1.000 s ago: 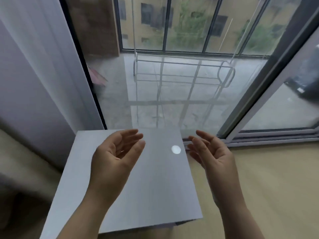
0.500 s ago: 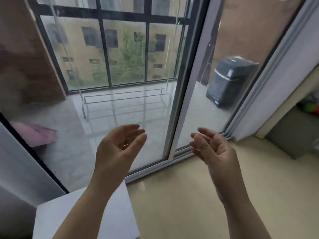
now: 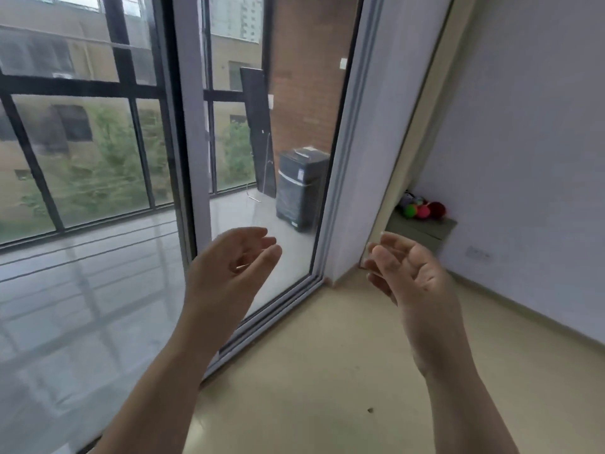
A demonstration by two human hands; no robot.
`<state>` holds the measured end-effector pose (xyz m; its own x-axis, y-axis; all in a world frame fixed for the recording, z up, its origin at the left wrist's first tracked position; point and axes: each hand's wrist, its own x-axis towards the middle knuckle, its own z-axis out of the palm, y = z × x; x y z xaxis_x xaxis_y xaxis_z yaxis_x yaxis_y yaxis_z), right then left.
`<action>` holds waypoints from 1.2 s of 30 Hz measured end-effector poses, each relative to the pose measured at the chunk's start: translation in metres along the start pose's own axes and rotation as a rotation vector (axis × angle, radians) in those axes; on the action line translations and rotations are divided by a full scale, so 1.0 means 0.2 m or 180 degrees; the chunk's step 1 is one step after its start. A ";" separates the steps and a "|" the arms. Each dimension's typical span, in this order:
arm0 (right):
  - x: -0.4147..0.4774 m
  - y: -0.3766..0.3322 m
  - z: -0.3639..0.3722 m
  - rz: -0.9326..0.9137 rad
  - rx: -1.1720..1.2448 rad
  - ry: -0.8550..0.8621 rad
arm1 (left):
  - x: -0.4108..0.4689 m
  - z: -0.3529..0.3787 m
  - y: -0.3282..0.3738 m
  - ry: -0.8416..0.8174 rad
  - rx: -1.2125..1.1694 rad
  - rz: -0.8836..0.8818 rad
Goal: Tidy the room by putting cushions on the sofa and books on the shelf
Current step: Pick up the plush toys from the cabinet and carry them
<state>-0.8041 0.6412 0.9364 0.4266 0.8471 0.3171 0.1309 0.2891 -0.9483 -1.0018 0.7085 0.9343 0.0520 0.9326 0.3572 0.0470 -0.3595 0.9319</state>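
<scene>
View has swung right since 0.5 s ago: white table gone from frame, sliding glass door [image 3: 255, 178] now centre, wall corner and a low grey ledge [image 3: 422, 229] with coloured balls [image 3: 422, 209] showing. Left hand [image 3: 229, 267] and right hand [image 3: 409, 273] raised, palms facing each other, fingers loosely spread, both empty. No cushions, books, sofa or shelf in view, so progress can't be judged; looks like searching, with 0 items in hand
</scene>
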 end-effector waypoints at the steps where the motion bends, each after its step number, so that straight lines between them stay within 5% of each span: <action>1: 0.01 0.00 -0.04 0.0020 -0.0053 0.0060 | 0.02 0.06 0.01 -0.0050 -0.0037 0.0026; 23: 1.41 0.46 -0.84 0.0067 -0.0574 0.1152 | 1.29 1.62 -0.37 -0.1270 -0.0639 0.0064; 36: 2.49 0.88 -1.72 0.0063 -0.0491 0.1455 | 1.99 2.92 -0.63 -0.1594 -0.0333 0.0041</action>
<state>-0.2615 0.9607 0.9233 0.7754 0.5589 0.2939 0.2353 0.1762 -0.9558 -0.4048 1.1060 0.9228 0.5248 0.7894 0.3186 -0.0555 -0.3418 0.9381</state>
